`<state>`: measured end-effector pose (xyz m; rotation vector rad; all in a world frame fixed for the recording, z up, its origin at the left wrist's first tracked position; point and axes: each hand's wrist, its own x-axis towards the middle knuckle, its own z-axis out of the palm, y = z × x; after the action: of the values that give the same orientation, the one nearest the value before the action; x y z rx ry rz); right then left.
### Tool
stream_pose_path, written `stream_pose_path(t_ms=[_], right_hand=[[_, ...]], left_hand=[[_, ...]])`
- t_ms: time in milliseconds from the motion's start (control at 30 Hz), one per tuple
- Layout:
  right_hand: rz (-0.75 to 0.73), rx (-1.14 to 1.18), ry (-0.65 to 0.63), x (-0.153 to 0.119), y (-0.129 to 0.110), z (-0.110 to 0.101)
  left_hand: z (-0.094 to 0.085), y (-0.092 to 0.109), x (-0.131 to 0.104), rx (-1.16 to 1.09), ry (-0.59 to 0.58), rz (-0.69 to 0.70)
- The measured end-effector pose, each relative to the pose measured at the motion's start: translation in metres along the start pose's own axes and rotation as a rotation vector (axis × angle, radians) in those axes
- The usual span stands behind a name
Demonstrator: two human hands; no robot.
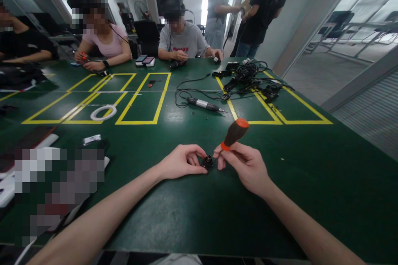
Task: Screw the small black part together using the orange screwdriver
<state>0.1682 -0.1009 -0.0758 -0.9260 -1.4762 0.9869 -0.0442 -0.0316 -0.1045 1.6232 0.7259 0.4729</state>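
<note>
My left hand (190, 160) is closed around a small round black part (207, 161), gripping it between thumb and fingers at the table surface. A short metallic piece shows at the top of that part; its exact kind cannot be made out. Just to the right, my right hand (245, 163) grips a screwdriver (235, 133) with a black and orange handle. The handle tilts up and to the right, and its shaft is hidden by my fingers. Between the two hands there is a narrow gap.
Beyond my hands lies a pen-shaped electric screwdriver (205, 104) with a cord. A tangle of black cables (248, 75) sits at the back right. A white ring (103, 112) rests on yellow tape lines (137, 122). Phone-like devices lie at left; several people are across the table.
</note>
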Motion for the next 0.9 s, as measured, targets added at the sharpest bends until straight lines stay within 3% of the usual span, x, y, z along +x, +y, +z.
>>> stream_pose_path(t_ms=[167,500,733,900], right_hand=[[0.011,0.111,0.04,-0.0035,0.003,0.0032],[0.016,0.013,0.111,-0.0021,-0.0061,0.0008],[0.052,-0.014,0.115,-0.0055,-0.0034,-0.0035],[0.063,0.083,0.034,-0.006,-0.0064,-0.0004]], left_hand=[[0.0002,0.0022,-0.0003,0.005,-0.01,-0.016],[0.0013,0.0039,-0.0025,0.013,-0.013,-0.029],[0.0007,0.0049,-0.0024,-0.001,-0.03,-0.044],[0.0012,0.0061,-0.003,-0.023,-0.032,-0.06]])
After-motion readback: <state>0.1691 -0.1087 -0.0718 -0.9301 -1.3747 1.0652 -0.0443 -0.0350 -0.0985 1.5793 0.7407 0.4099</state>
